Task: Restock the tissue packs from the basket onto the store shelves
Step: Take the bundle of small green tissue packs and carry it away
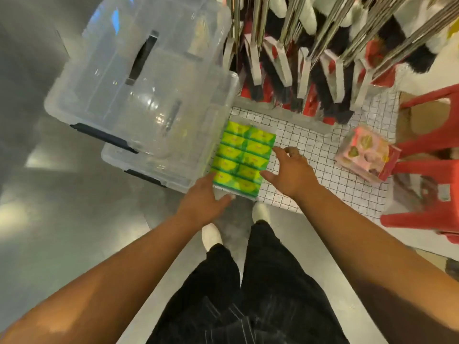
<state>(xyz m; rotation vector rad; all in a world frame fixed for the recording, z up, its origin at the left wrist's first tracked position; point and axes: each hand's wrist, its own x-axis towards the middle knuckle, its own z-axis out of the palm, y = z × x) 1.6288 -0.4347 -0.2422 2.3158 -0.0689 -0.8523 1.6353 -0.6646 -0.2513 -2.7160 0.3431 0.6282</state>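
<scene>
green-and-yellow tissue pack [242, 158] lies flat on grid-patterned shelf [310, 145], left edge against clear plastic bins [149, 83]. left hand [203, 202]: fingers straight, touching pack's near-left corner. right hand [290, 172]: fingers loosely spread, thumb at pack's right edge. pink pack [365, 155] sits well apart to the right, beside red stools [427, 145].

The grid-patterned shelf [310, 145] carries a green tissue pack [242, 158] and, well apart, a pink pack [362, 155].
</scene>
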